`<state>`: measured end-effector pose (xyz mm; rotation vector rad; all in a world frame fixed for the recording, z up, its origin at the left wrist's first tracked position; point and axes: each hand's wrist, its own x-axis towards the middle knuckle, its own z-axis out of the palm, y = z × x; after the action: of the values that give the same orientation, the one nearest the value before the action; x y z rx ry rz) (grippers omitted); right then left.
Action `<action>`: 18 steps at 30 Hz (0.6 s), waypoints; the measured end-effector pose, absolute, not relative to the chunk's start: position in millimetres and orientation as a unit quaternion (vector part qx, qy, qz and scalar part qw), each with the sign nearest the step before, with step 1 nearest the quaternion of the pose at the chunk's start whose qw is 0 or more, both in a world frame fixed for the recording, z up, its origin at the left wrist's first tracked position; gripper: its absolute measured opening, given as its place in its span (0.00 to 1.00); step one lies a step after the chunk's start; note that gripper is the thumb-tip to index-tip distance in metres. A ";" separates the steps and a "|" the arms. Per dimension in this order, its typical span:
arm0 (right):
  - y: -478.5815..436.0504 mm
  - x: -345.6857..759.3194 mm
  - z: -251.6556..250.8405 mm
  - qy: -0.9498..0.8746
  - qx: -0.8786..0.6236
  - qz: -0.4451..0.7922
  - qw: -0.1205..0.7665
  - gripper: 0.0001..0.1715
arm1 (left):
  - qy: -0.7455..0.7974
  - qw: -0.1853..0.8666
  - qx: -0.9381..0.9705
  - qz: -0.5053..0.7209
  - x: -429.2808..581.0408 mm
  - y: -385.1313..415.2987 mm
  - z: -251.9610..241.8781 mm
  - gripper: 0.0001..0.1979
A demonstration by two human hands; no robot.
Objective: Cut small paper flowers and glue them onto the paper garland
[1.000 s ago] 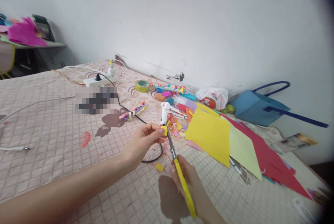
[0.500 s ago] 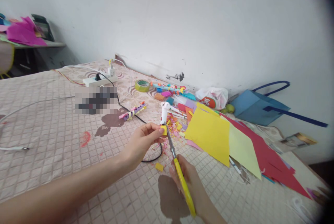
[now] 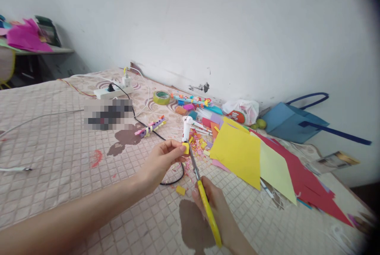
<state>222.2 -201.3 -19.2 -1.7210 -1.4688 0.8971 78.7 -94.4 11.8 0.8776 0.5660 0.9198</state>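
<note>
Between thumb and fingers, my left hand (image 3: 162, 160) pinches a small yellow piece (image 3: 185, 148). My right hand (image 3: 215, 205) is wrapped round the yellow handle of the scissors (image 3: 208, 209), whose metal blades point up beside the right edge of that piece. Just behind the piece stands a white glue gun (image 3: 187, 127). Another small yellow piece (image 3: 180, 190) lies on the cloth below my left hand. Colourful scraps (image 3: 197, 142) are scattered to the right of the glue gun.
Yellow sheet (image 3: 237, 156), pale green sheet (image 3: 276, 170) and red sheet (image 3: 311, 183) lie at the right, before a blue bag (image 3: 293, 122). A decorated purple stick (image 3: 151, 127), tape roll (image 3: 162, 97) and power strip (image 3: 114, 92) are further back. A black cable curves behind my left hand.
</note>
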 end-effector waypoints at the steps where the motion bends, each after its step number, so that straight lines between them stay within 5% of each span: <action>1: -201.5 221.6 -18.3 -0.564 -0.664 0.344 0.349 0.18 | 0.260 0.768 0.403 0.423 78.8 -94.3 11.6 0.08; 18: -202.7 217.6 -13.8 -0.553 -0.681 0.340 0.340 0.18 | 0.254 0.770 0.398 0.429 79.0 -94.2 11.4 0.07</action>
<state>217.6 -202.7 -13.8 -1.7711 -1.4384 0.8853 79.0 -94.2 11.4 0.8637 0.5507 0.9299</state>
